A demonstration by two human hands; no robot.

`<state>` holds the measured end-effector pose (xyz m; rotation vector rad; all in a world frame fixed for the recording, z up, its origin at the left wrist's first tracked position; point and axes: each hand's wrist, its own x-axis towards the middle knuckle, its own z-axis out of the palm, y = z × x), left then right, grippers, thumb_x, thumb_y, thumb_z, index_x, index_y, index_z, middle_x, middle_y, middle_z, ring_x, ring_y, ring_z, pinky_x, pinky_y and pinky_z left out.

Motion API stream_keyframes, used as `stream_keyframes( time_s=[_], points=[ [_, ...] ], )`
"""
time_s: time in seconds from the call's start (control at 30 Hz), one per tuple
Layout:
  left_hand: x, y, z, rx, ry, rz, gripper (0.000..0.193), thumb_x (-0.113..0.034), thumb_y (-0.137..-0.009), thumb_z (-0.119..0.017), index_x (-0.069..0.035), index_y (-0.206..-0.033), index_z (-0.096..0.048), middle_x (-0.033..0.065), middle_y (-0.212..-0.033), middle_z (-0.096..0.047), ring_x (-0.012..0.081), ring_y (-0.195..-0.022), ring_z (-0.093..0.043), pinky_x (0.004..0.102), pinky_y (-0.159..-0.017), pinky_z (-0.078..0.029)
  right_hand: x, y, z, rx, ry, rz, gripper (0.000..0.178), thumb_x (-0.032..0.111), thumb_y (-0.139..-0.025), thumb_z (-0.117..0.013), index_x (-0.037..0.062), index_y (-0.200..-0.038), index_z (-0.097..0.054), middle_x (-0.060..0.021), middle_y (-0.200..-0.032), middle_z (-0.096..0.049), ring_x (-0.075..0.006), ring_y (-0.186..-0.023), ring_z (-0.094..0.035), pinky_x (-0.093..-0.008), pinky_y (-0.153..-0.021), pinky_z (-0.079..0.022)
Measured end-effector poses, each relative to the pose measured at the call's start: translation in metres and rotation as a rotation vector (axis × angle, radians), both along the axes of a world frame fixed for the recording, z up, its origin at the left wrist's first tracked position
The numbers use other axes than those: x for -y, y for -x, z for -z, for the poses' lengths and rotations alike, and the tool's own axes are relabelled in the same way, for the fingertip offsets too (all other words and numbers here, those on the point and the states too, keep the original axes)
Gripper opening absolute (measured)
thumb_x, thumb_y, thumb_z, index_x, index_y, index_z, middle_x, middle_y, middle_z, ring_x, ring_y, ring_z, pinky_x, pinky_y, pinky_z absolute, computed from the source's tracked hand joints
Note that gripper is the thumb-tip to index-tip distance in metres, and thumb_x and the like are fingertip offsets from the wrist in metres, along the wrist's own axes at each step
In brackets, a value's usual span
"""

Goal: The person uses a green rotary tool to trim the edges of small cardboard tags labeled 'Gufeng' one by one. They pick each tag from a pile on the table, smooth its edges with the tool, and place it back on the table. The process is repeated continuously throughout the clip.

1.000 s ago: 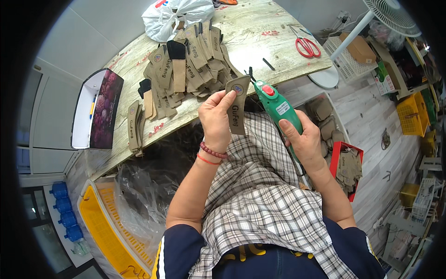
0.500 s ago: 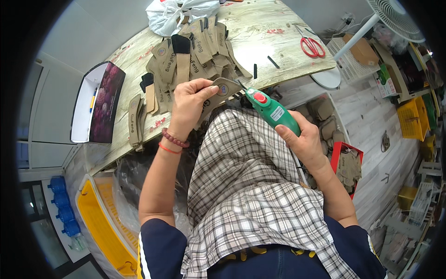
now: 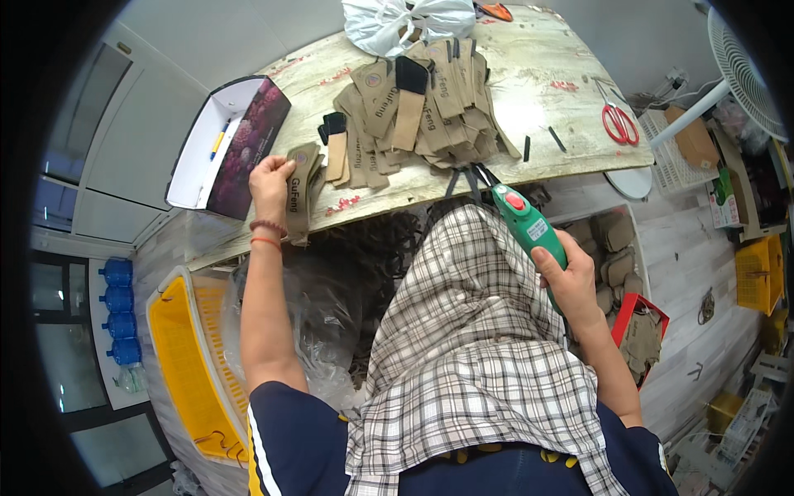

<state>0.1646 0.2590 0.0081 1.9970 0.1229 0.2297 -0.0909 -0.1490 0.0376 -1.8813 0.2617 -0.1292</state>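
Observation:
At the table's left front edge, my left hand (image 3: 270,192) pinches the top of a tan printed fabric piece (image 3: 295,197) on a small stack of similar pieces. My right hand (image 3: 572,277) is wrapped round a green handheld power tool (image 3: 530,228) with a red button. Its thin dark tip points away from me, close to the table's front edge. Black strips (image 3: 465,183) hang at that edge beside the tip. Between my hands, farther back, lies a pile of tan fabric pieces (image 3: 449,106). A black-ended tan strip (image 3: 408,116) rests on top of it.
Red-handled scissors (image 3: 619,124) lie on the table (image 3: 529,50) at the right. At its left end stands an open box (image 3: 258,132) holding a pen. A white plastic bag (image 3: 405,29) sits at the back. Below right, a red box (image 3: 641,339) holds fabric pieces.
My left hand has moved left, from in front of the tool's tip to the small stack, bringing the fabric piece along. My right hand still holds the tool, now clear of the piece.

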Motion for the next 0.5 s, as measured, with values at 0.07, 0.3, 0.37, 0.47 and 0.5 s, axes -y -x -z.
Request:
stream_keyframes(
  time_s=[0.07,0.3,0.37,0.47,0.5],
  points=[
    [0.000,-0.011,0.018,0.066,-0.397,-0.099,0.016,-0.010,-0.075,-0.074,-0.004,-0.090,-0.069,0.0046,-0.073,-0.067,0.0138,-0.066,-0.061,0.0288,-0.064,-0.050,0.003,0.002,0.005,0.028,0.026,0.024,0.037,0.032,-0.087,-0.068,0.0004,-0.106,-0.062,-0.0013,-0.063,-0.057,-0.0059,-0.053,-0.050,-0.0237,-0.050,-0.041],
    [0.145,-0.027,-0.010,0.396,-0.326,0.045,0.028,-0.029,-0.073,-0.076,-0.009,-0.089,-0.064,0.0088,-0.091,-0.058,0.0273,-0.088,-0.056,0.0363,-0.083,-0.044,0.004,0.007,0.005,-0.008,0.009,0.077,0.040,0.035,-0.087,-0.068,-0.0001,-0.105,-0.062,-0.0013,-0.064,-0.057,-0.0065,-0.052,-0.051,-0.0237,-0.048,-0.042],
    [0.203,-0.029,-0.016,0.375,-0.272,0.068,0.038,-0.033,-0.074,-0.076,-0.006,-0.096,-0.061,0.0102,-0.094,-0.058,0.0285,-0.091,-0.056,0.0375,-0.084,-0.044,0.004,0.006,0.005,-0.003,-0.004,0.090,0.040,0.035,-0.087,-0.068,-0.0001,-0.105,-0.061,-0.0012,-0.064,-0.057,-0.0064,-0.052,-0.051,-0.0237,-0.048,-0.041],
    [0.242,-0.031,-0.014,0.525,-0.528,-0.079,0.054,-0.038,-0.071,-0.078,-0.002,-0.106,-0.057,0.0141,-0.100,-0.058,0.0303,-0.097,-0.057,0.0391,-0.085,-0.047,0.006,0.010,0.005,0.013,0.020,0.093,0.039,0.034,-0.087,-0.068,-0.0001,-0.104,-0.061,-0.0010,-0.064,-0.057,-0.0067,-0.051,-0.050,-0.0239,-0.048,-0.042],
    [0.241,-0.036,-0.012,0.489,-0.506,-0.076,0.053,-0.036,-0.073,-0.076,-0.003,-0.109,-0.057,0.0165,-0.105,-0.056,0.0336,-0.101,-0.056,0.0418,-0.089,-0.046,0.006,0.011,0.004,0.023,0.019,0.093,0.038,0.033,-0.087,-0.068,-0.0002,-0.104,-0.061,-0.0007,-0.064,-0.057,-0.0067,-0.051,-0.050,-0.0239,-0.049,-0.041]
  ],
)
